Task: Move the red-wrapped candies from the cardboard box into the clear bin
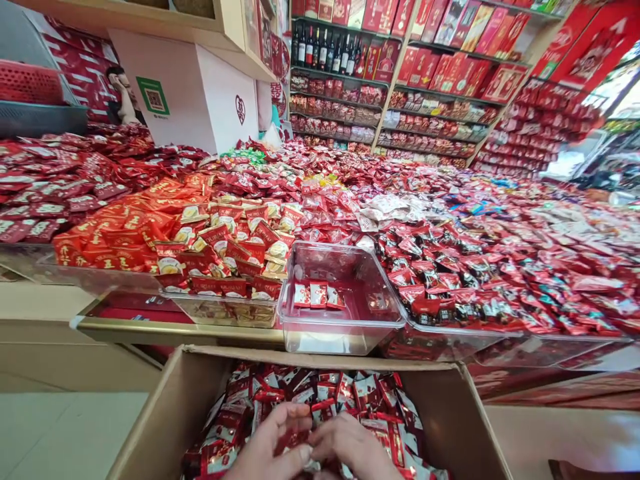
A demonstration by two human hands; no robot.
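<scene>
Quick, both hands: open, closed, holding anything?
Left hand: thumb and fingers parted among red packets; can't tell if holding any.
Right hand: fingers curled over packets; can't tell if gripping one.

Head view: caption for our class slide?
Left hand and right hand among wrapped red packets in a cardboard box, near a clear plastic bin.

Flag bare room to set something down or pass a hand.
Clear bin: bare floor around its short packet row, flanked by DURIAN packets and red-black packets. Also tiled floor left of the cardboard box. Crowded: both flanking heaps, and box packets around left hand and right hand.
</scene>
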